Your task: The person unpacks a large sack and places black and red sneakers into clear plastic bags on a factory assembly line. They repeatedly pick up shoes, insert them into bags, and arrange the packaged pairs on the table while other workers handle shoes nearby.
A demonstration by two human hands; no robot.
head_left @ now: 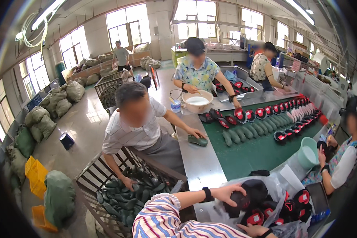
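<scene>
A bright workshop (161, 41) with tall windows (128, 25) and a shiny floor (89, 123) surrounds a long green table (242, 160), its near side edged with bare metal (202, 164). At the near end, a clear plastic bag (279, 186) holds black-and-red shoe tops (299, 198). The left hand (230, 193) curls around a black shoe top (239, 200) by the bag; the right hand (254, 229) is lower, its grip unclear. White labels (256, 218) are too small to read.

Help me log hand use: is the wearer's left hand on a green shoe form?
No, the left hand holds a dark shoe piece, while a co-worker's hand touches a green shoe form.
</scene>
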